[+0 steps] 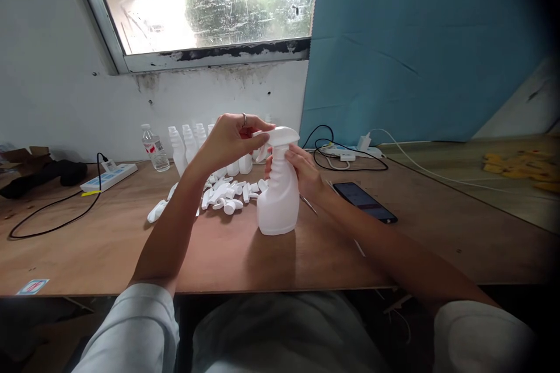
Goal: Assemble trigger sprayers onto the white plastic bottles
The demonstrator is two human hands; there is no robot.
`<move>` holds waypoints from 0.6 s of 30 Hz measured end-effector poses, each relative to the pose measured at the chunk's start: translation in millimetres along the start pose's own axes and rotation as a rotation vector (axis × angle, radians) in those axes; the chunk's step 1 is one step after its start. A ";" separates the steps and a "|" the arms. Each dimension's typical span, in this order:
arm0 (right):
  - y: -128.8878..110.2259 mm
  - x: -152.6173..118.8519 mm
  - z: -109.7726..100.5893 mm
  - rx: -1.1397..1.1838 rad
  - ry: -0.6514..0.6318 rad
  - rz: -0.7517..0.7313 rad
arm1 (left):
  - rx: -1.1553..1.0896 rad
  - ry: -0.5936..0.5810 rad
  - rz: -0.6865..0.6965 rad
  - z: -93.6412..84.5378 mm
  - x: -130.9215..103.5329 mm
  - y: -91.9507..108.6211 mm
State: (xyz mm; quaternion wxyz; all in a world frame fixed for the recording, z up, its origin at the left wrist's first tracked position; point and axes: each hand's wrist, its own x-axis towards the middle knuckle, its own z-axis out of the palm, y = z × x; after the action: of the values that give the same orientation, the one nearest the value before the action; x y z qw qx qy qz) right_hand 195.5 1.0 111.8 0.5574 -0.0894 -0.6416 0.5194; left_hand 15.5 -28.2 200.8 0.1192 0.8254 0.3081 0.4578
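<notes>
A translucent white spray bottle (279,201) stands upright on the table in front of me, with a white trigger spray head (284,136) on its neck. My left hand (234,143) pinches the front end of the spray head between thumb and fingers. Around the bottle's neck, just below the head, my right hand (305,172) is closed, its fingertips partly hidden behind the bottle. To the left of the bottle lies a pile of loose white spray head parts (223,193). Behind my left arm several white bottles (178,148) stand in a row, partly covered.
A clear water bottle (154,148) and a power strip (109,176) with a black cable are at the left. At the right lie a phone (364,201), a thin metal tool (308,204) and another power strip (354,151) with cables. The wooden table's front edge (280,289) runs before me.
</notes>
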 end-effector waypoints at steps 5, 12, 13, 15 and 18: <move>-0.2 -0.2 1.3 -0.020 0.029 -0.019 | -0.033 -0.015 -0.001 0.4 1.3 -1.0; 0.5 0.4 1.6 -0.078 0.060 -0.021 | -0.024 -0.014 -0.005 1.9 0.8 -0.3; 0.6 0.4 1.3 -0.066 0.050 -0.021 | -0.022 -0.013 -0.008 2.0 0.6 -0.2; 0.7 0.4 0.7 -0.021 0.007 -0.006 | -0.019 -0.011 -0.010 2.1 0.5 -0.1; 1.1 1.1 0.7 -0.030 0.032 -0.006 | -0.019 -0.016 -0.010 2.0 0.8 -0.2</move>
State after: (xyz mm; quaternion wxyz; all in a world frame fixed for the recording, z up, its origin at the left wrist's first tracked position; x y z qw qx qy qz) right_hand 194.1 1.9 111.7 0.5679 -0.1042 -0.6406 0.5062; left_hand 17.4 -27.3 200.1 0.1319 0.8264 0.3066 0.4534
